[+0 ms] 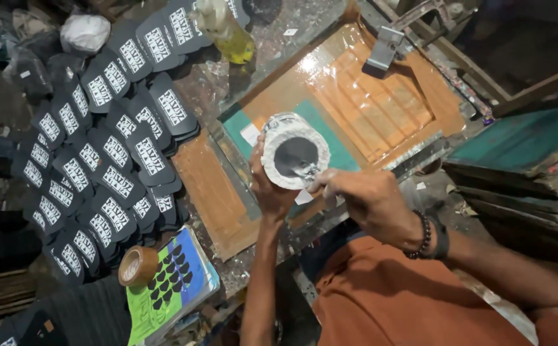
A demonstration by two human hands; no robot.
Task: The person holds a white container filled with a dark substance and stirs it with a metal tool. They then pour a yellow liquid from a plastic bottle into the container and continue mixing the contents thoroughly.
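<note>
**Ink tub up over the printing frame**

Left hand [271, 192] wrapped round a white tub [295, 152] from below, fingers closed on its wall, open mouth tipped toward the camera. Held just above the wooden screen frame [381, 106] on the bench. Right hand [369, 198] right beside the rim, fingers pinched shut on something small dipping in, can't tell what. Tub smeared, dark inside. Black printed pieces [109, 150] well off to the left.

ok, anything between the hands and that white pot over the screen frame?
Nothing visible. The left hand already grips the white pot from its side, and the right hand reaches its rim with a small tool too blurred to identify. Both are above the screen frame.
</note>
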